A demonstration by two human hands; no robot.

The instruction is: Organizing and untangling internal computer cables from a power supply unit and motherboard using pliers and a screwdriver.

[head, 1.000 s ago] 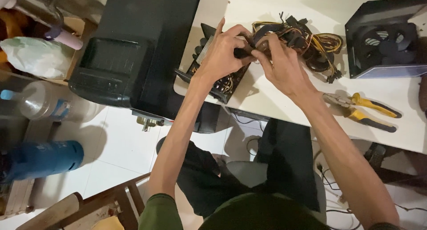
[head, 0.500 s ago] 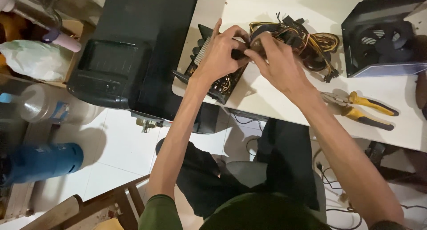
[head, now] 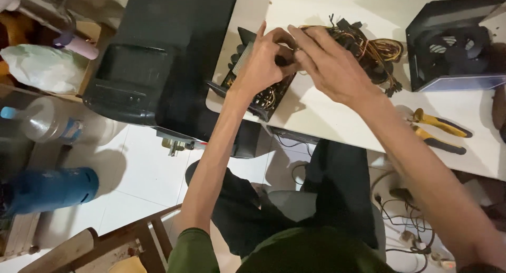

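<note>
Both hands are working over an opened power supply unit point(head: 258, 96) lying at the near edge of the white table point(head: 321, 117), in the upper middle of the frame. The left hand point(head: 263, 62) is curling over the unit's open top, fingers bent and pressing together on something small and dark at the point where the hands are meeting; what exactly they are pinching is hidden. The right hand point(head: 332, 64) is reaching in from the right, its fingers half-closed against the left fingertips, with the bundle of yellow and black cables point(head: 374, 49) spilling out just behind it.

Compared with half a second ago, the hands are sitting almost where they were, still closed together above the unit, and the unit itself is lying in the same spot.

A black computer case point(head: 168, 56) is standing just left of the unit. A black fan housing point(head: 453, 49) is sitting at the upper right, and yellow-handled pliers point(head: 437, 130) are lying on the table to the right, well apart from the hands.
</note>
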